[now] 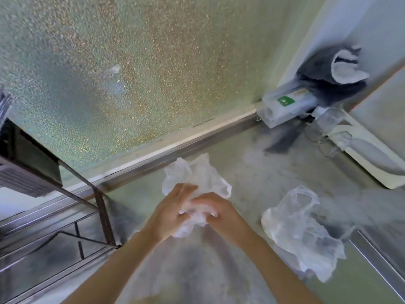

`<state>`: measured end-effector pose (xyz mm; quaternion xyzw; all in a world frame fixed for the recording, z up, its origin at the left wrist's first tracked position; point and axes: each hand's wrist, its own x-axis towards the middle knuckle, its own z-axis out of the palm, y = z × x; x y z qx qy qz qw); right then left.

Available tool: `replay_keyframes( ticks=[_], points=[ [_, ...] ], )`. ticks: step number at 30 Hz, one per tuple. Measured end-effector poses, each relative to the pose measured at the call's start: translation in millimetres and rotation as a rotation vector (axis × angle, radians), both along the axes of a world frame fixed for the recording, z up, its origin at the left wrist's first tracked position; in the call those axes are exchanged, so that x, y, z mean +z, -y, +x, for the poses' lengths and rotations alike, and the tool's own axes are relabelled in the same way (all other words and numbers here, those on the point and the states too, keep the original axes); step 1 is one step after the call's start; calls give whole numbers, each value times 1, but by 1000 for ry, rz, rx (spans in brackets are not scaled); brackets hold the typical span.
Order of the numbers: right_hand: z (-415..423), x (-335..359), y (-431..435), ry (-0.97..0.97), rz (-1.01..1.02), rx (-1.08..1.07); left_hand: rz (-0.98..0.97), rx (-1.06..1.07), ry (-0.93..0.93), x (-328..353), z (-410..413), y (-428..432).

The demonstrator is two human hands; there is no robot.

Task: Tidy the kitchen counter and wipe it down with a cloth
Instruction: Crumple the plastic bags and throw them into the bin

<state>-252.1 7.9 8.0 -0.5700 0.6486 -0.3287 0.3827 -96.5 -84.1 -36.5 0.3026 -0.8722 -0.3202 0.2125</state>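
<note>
A crumpled clear plastic bag (pixel 198 174) is bunched above the steel counter (pixel 252 172), held between both hands. My left hand (pixel 173 209) grips its left side and my right hand (pixel 219 212) closes on its lower right part. A second crumpled plastic bag (pixel 300 233) lies loose on the counter to the right of my hands. No cloth for wiping is in my hands; a grey and white cloth (pixel 333 69) hangs in the far right corner.
A frosted glass pane (pixel 131 73) rises behind the counter. A metal rack (pixel 72 194) stands at the left. In the back right corner sit a clear box with a green label (pixel 287 104), a small clear container (pixel 331 119) and a white tray (pixel 377 159).
</note>
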Motion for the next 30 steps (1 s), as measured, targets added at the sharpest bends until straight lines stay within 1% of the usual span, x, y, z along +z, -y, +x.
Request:
replay_keyframes(
  ticks=[2,3,4,6,7,8,9,10,11,12,14,15,17,19,21,23,25,27,29,30],
  points=[
    [-17,9,-26,-67,-72,5,19,-16,24,2,-3,-3],
    [-28,13,-42,-129,-99,-49,30,-34,33,2,-7,-5],
    [-40,17,-60,-226,-137,-148,35,-52,32,4,-11,-8],
    [-66,22,-103,-441,-200,-492,25,-52,19,13,-27,-21],
    [-79,25,-127,-497,-181,-701,5,-30,-4,19,-37,-30],
    [-92,25,-151,-505,-114,-888,-22,1,-31,25,-48,-39],
    [-104,23,-172,-483,-14,-1029,-48,37,-49,30,-62,-48],
    [-116,20,-190,-447,100,-1110,-73,66,-52,35,-76,-57],
    [-124,15,-205,-407,221,-1138,-98,78,-45,37,-90,-66],
    [-130,7,-216,-360,337,-1123,-117,69,-24,36,-104,-75],
    [-131,-10,-223,-281,532,-1014,-95,18,50,30,-128,-95],
    [-129,-19,-222,-273,591,-950,-59,-9,89,24,-138,-104],
    [-125,-37,-218,-269,610,-875,-5,-60,145,11,-153,-124],
    [-121,-46,-204,-246,575,-876,7,-63,206,3,-158,-134],
    [-123,-50,-197,-225,529,-911,-24,-33,279,1,-168,-142],
    [-124,-51,-190,-125,416,-973,-37,-54,324,3,-175,-146],
    [-124,-47,-183,21,290,-986,-19,-113,300,5,-180,-149],
    [-123,-42,-177,162,239,-865,56,-165,266,6,-180,-150],
    [-122,-34,-173,301,210,-774,227,-162,186,11,-180,-152],
    [-121,-31,-172,331,183,-761,312,-150,135,16,-179,-153]
  ],
)
